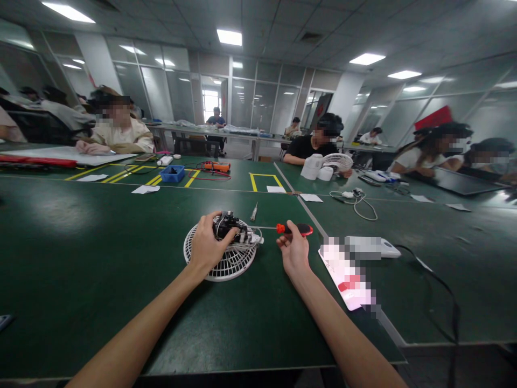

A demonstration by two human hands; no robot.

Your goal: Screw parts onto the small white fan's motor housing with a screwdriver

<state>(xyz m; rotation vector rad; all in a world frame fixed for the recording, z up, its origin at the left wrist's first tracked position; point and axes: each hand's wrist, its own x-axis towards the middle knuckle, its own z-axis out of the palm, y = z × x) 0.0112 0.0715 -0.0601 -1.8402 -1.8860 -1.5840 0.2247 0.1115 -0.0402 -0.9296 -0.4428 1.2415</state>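
Note:
My left hand (pixel 209 243) is closed around a black fan motor (pixel 226 225) with wires on it. Under the motor lies a round white fan grille (pixel 230 265), flat on the green table. In my right hand (pixel 295 249) is a red and black screwdriver (pixel 298 229), held level by its handle. Its thin shaft points left and reaches the motor's right side; whether the tip sits in a screw I cannot tell. A small light-coloured tool with a thin tip (pixel 254 212) lies just behind the motor.
Right of my right hand lie a phone with a lit screen (pixel 343 275) and a white device (pixel 374 247) with a black cable. Farther back are a blue bin (pixel 172 173), an orange meter (pixel 217 166) and a white cord (pixel 359 202). A co-worker (pixel 315 143) handles fan parts opposite.

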